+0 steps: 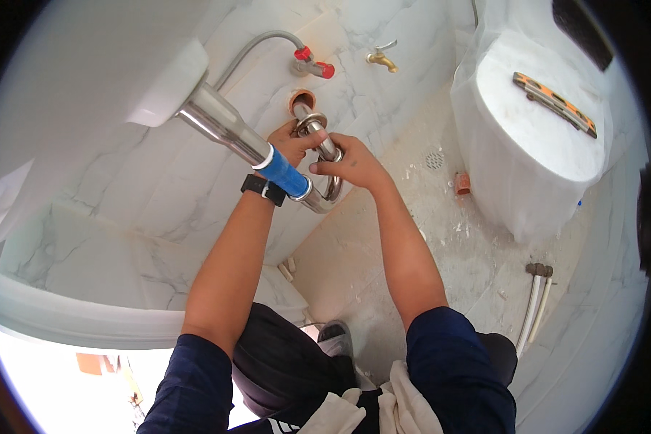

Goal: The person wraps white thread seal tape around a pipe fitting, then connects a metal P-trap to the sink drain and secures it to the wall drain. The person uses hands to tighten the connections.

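A chrome sink trap (318, 203) hangs below the white basin (170, 90). Its upright chrome tailpiece (220, 124) has blue tape (283, 175) wound around the lower end. From the U-bend, the outlet pipe (325, 149) runs into an orange drain pipe (301, 95) in the wall, with a loose chrome flange (312, 120) around it just short of the wall. My left hand (288, 147) is closed around the outlet pipe beside the flange, partly hidden by the pipes. Nearer the bend, my right hand (357, 165) grips the same pipe between thumb and fingers.
A red-handled angle valve (313, 66) with a grey hose and a brass tap (382, 58) project from the marble-look wall. At right stands a plastic-wrapped toilet (513, 173) with an orange utility knife (555, 105) on its lid. Pipe lengths (534, 304) and a floor drain (434, 160) lie below.
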### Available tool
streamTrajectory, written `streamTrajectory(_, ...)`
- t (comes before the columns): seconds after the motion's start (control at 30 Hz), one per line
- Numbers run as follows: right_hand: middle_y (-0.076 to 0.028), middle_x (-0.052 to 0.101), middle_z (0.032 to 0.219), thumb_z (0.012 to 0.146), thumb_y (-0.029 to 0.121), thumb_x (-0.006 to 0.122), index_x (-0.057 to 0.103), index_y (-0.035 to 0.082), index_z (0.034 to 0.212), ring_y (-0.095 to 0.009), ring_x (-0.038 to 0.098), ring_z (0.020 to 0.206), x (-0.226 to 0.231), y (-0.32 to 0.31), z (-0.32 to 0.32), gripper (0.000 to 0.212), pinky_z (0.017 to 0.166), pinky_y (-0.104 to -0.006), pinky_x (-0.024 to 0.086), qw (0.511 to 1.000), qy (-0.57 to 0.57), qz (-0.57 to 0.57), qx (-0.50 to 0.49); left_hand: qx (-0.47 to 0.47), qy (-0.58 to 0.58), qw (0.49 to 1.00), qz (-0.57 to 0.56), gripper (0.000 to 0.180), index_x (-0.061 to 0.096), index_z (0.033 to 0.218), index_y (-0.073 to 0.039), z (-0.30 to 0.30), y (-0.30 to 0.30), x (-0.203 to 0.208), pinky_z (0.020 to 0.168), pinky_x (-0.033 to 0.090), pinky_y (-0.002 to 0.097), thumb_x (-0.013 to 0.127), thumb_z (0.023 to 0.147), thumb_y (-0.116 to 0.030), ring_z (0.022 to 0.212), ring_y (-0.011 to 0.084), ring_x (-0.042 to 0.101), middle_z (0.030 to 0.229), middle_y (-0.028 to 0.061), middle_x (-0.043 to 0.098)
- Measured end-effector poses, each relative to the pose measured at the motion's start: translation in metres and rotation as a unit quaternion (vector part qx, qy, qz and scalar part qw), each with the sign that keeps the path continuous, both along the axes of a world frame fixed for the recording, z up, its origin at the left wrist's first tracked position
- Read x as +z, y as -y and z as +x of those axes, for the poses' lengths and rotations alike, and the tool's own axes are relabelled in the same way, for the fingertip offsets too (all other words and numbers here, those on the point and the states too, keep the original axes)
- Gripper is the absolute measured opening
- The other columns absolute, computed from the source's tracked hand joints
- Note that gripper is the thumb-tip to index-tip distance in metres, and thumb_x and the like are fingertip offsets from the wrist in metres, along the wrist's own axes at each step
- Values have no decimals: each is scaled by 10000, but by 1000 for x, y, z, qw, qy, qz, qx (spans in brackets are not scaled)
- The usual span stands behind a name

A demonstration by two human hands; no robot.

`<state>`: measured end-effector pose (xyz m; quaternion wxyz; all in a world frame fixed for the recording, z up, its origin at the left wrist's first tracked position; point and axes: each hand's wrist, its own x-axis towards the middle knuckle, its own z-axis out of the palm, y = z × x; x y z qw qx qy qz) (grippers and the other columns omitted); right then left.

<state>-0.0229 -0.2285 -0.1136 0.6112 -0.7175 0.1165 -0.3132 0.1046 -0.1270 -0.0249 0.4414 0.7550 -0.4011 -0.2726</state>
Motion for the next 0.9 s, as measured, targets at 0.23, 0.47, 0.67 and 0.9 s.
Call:
streamTrajectory(0.23,-79,708,814,704,221,872,705,-1,898,-175,638,778,-5,5,8,339,772,-345,504,995,-38,43,80,-25,-80,989,-124,703,538,1440,-55,-9,3,-10,969,469,340,845,853,-292,1077,151,592,1133,23,652)
streamTrajectory(0.47,-90,680,710,752,178,803,682,-7,815,-187,626,651,0,-17,6,230,647,-345,506,997,-32,41,-62,-39,-96,984,-148,704,526,1463,-68,-6,4,-14,1011,438,320,838,860,-254,1117,140,573,1152,16,640)
streamTrajectory(0.67,-217,692,718,740,210,769,686,-20,820,-379,702,689,4,-35,16,257,670,-442,549,974,-53,-12,-218,-4,-74,988,-134,693,531,1458,-72,2,8,-22,1021,424,311,837,862,-247,1097,141,567,1159,8,632)
streamTrajectory(0.9,-222,698,743,725,247,807,687,-6,826,-395,707,724,2,-47,23,298,692,-454,552,948,-64,-13,-311,-26,-67,989,-127,697,514,1469,-70,5,5,-21,987,450,298,834,867,-211,1090,132,571,1153,7,631)
